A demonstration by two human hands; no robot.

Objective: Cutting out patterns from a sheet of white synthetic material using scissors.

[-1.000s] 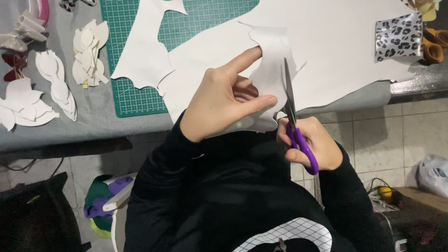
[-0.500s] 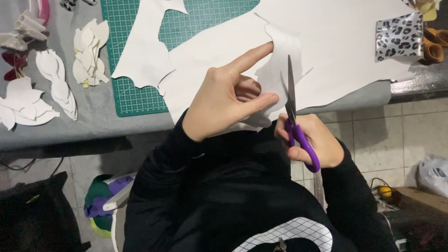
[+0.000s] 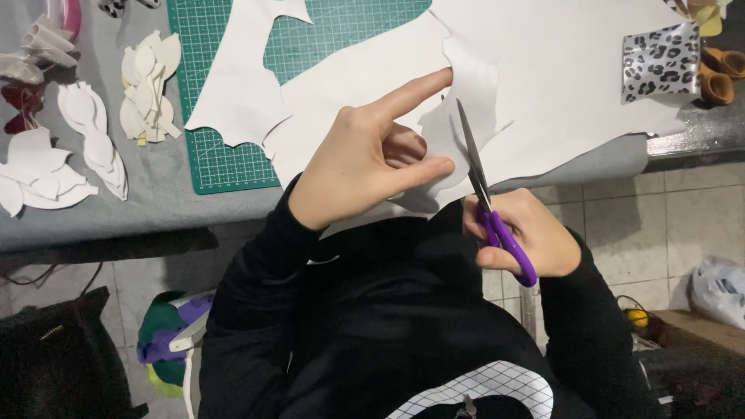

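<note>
Cutting a curved outline is the step we judge to be in hand: our right hand [image 3: 521,233] is clenched on the purple scissors [image 3: 487,203], blades closed along the white sheet [image 3: 559,70]. Our left hand [image 3: 365,159] pinches the sheet's flap by the blades, forefinger stretched out. Next, we think, comes turning the sheet to follow the curve. It lies over a green cutting mat [image 3: 233,46] on a grey table [image 3: 140,209], beside cut white shapes [image 3: 85,140]; below is tiled floor [image 3: 667,217].
</note>
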